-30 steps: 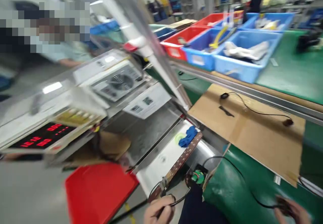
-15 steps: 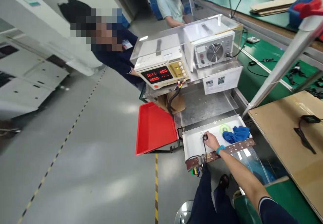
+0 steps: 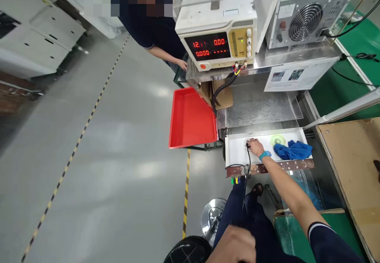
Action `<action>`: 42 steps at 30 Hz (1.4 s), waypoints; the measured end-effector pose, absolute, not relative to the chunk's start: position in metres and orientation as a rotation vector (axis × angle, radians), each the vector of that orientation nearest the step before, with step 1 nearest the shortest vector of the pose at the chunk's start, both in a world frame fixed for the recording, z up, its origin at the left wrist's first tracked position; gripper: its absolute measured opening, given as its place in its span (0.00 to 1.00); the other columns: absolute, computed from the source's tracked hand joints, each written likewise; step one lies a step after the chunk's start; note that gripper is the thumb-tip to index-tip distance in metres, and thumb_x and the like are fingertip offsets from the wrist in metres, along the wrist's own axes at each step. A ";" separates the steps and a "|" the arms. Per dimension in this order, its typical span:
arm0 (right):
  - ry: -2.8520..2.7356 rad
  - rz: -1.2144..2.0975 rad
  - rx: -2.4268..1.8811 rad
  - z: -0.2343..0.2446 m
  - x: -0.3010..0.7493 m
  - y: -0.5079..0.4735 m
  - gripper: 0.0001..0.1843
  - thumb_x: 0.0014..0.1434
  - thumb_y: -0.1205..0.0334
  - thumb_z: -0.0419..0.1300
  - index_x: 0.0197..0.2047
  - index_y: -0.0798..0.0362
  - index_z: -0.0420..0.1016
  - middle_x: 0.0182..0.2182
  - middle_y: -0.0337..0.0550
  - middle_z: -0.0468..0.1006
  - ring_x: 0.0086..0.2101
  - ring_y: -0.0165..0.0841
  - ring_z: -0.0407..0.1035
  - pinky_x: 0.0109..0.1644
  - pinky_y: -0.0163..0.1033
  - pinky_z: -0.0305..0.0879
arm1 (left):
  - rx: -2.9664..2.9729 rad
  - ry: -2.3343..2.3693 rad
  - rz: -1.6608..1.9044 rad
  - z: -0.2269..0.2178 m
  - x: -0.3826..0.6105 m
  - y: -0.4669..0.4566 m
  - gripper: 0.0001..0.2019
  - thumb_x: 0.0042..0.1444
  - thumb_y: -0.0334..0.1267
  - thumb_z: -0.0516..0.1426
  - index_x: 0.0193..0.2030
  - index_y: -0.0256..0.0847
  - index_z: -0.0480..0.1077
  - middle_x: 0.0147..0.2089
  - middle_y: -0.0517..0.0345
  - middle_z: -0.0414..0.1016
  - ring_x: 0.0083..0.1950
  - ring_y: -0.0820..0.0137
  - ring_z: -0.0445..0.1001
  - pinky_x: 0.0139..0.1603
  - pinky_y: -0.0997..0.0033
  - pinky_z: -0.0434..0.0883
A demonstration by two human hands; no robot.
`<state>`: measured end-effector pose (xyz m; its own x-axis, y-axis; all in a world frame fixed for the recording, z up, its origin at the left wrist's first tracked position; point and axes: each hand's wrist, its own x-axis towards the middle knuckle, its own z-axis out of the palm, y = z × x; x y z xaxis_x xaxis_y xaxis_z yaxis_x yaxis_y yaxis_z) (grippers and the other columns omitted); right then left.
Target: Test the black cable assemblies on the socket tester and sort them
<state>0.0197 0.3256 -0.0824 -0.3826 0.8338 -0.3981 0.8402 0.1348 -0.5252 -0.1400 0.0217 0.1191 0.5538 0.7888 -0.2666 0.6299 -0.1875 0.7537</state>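
In the head view, my right hand (image 3: 255, 147), with a teal band on its wrist, reaches into a shallow white tray (image 3: 237, 156). Its fingers are closed on the end of a black cable (image 3: 249, 159), whose tip is mostly hidden. The cable hangs down over the tray's brown perforated front strip (image 3: 268, 168). My left hand (image 3: 233, 247) is low in the picture, slightly blurred and curled closed. What it holds, if anything, is out of sight. A blue cloth (image 3: 292, 150) and a pale green ring (image 3: 278, 140) lie in the tray, right of my right hand.
A power supply (image 3: 218, 43) with red digits stands on the cart above the tray. Left of the tray is a red bin (image 3: 192, 118). A co-worker (image 3: 151, 25) stands behind the cart. A stool (image 3: 188, 250) and cardboard (image 3: 353, 168) flank my legs.
The view has shifted closer to the cart. My left hand has come into sight at the bottom. My right hand still holds the cable end over the tray.
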 end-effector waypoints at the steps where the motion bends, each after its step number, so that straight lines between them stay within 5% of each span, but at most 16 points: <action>1: 2.345 -1.093 1.778 -0.077 0.020 0.320 0.21 0.60 0.85 0.55 0.56 0.70 0.74 0.55 0.55 0.76 0.46 0.30 0.62 0.46 0.32 0.51 | 1.899 1.154 0.225 0.110 -0.125 0.032 0.15 0.61 0.41 0.56 0.23 0.46 0.74 0.23 0.57 0.70 0.30 0.69 0.66 0.37 0.62 0.66; 3: 2.320 -1.047 1.862 -0.063 0.023 0.299 0.17 0.65 0.78 0.55 0.56 0.69 0.74 0.53 0.59 0.77 0.45 0.32 0.65 0.46 0.33 0.53 | 1.932 1.215 0.186 0.088 -0.099 0.051 0.11 0.55 0.36 0.58 0.23 0.43 0.73 0.24 0.59 0.71 0.33 0.69 0.68 0.43 0.62 0.67; 5: 2.235 -1.115 1.916 -0.049 0.027 0.263 0.15 0.72 0.65 0.53 0.46 0.64 0.79 0.42 0.57 0.81 0.39 0.33 0.69 0.42 0.35 0.56 | 2.020 1.214 0.116 0.060 -0.081 0.063 0.08 0.51 0.35 0.59 0.22 0.41 0.73 0.24 0.59 0.74 0.35 0.68 0.70 0.48 0.61 0.67; 8: 1.705 -1.767 1.871 -0.041 0.034 0.195 0.27 0.73 0.46 0.50 0.32 0.56 0.75 0.26 0.49 0.79 0.27 0.34 0.71 0.33 0.36 0.59 | 2.195 1.027 0.028 0.014 -0.065 0.066 0.07 0.49 0.38 0.60 0.24 0.40 0.76 0.25 0.56 0.76 0.34 0.66 0.71 0.46 0.60 0.68; 12: 0.903 -2.530 1.709 -0.052 0.040 0.131 0.28 0.61 0.33 0.60 0.36 0.53 0.72 0.25 0.43 0.78 0.23 0.33 0.71 0.27 0.35 0.61 | 2.344 0.774 -0.016 -0.041 -0.050 0.055 0.11 0.50 0.42 0.60 0.28 0.38 0.80 0.26 0.53 0.80 0.28 0.66 0.71 0.35 0.61 0.65; 16: 0.790 -2.680 1.933 -0.068 0.035 0.117 0.29 0.52 0.33 0.67 0.33 0.54 0.72 0.21 0.37 0.75 0.22 0.30 0.68 0.28 0.36 0.65 | 2.407 0.721 -0.105 -0.077 -0.045 0.050 0.12 0.51 0.41 0.59 0.29 0.35 0.81 0.25 0.50 0.81 0.22 0.68 0.68 0.26 0.64 0.59; 23: 0.822 -2.728 2.102 -0.084 0.023 0.116 0.29 0.50 0.32 0.67 0.30 0.52 0.70 0.19 0.35 0.73 0.21 0.30 0.66 0.28 0.37 0.63 | 2.355 0.723 -0.194 -0.110 -0.053 0.045 0.10 0.50 0.40 0.60 0.26 0.35 0.79 0.25 0.52 0.80 0.20 0.72 0.65 0.23 0.69 0.59; 33: 0.793 -2.694 2.063 -0.088 0.022 0.112 0.32 0.46 0.29 0.67 0.30 0.52 0.72 0.19 0.36 0.74 0.22 0.32 0.68 0.29 0.37 0.62 | 2.373 0.813 -0.082 -0.112 -0.059 0.033 0.11 0.51 0.40 0.59 0.28 0.36 0.79 0.28 0.52 0.81 0.32 0.64 0.74 0.46 0.59 0.71; 42: 0.844 -2.635 2.242 -0.093 0.015 0.106 0.34 0.46 0.27 0.65 0.31 0.53 0.74 0.21 0.39 0.75 0.23 0.33 0.68 0.30 0.37 0.63 | 2.331 0.834 -0.122 -0.099 -0.067 0.038 0.11 0.53 0.40 0.58 0.32 0.35 0.80 0.32 0.49 0.83 0.38 0.61 0.77 0.52 0.57 0.72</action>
<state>0.0153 0.1056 -0.0934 -0.1551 0.5870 -0.7946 -0.0161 -0.8057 -0.5921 -0.0675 0.0378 -0.0991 0.7930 0.5357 -0.2900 0.5964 -0.5856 0.5490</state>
